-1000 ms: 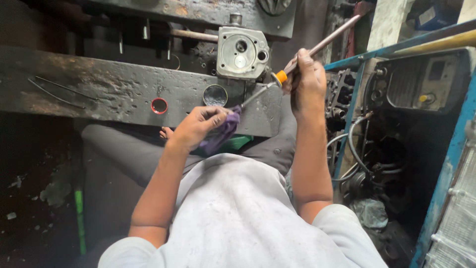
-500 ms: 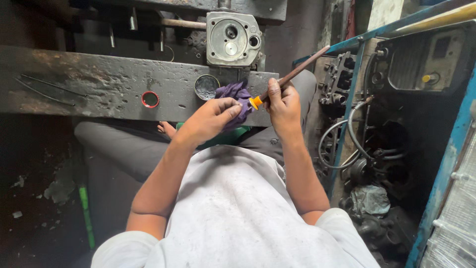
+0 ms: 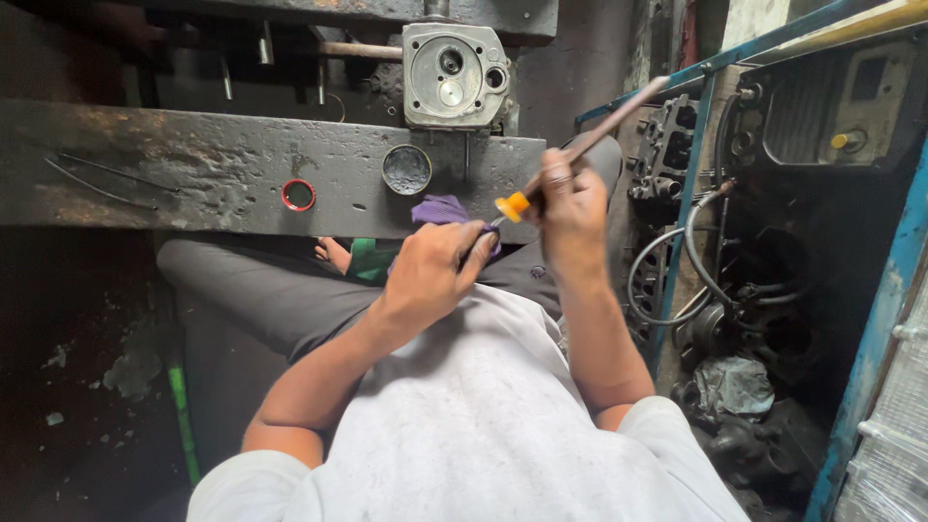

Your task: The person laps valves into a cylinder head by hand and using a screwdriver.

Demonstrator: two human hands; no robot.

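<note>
Two bare hands meet above the lap of a seated person in a pale grey shirt (image 3: 483,425) and dark trousers (image 3: 261,300), seen from overhead. Largest in view is a long, grimy metal beam (image 3: 193,169) running across the upper half, its surface scratched and stained; behind it, at upper centre, stands a square grey engine part (image 3: 452,75) with round ports in its face. To the right, a blue metal frame (image 3: 691,184) slants downward past dark engine pieces and looped black hoses (image 3: 677,280). On the beam lie a shallow round metal cap (image 3: 406,169) and, well to its left, a small red ring (image 3: 298,194). The right hand (image 3: 570,208) is closed in a fist around the middle of a long brush (image 3: 580,150), whose brown wooden handle angles up and to the right and whose orange collar sits just beside the knuckles, pointing down toward the other hand. The left hand (image 3: 430,275) has its fingers curled and pressed together over a purple cloth (image 3: 443,210), which bulges out above them in front of the beam; the brush end disappears into this grip, so its tip cannot be made out. A green object (image 3: 370,259) shows beneath the left wrist, and toes of a bare foot (image 3: 333,254) lie just beside it.
</note>
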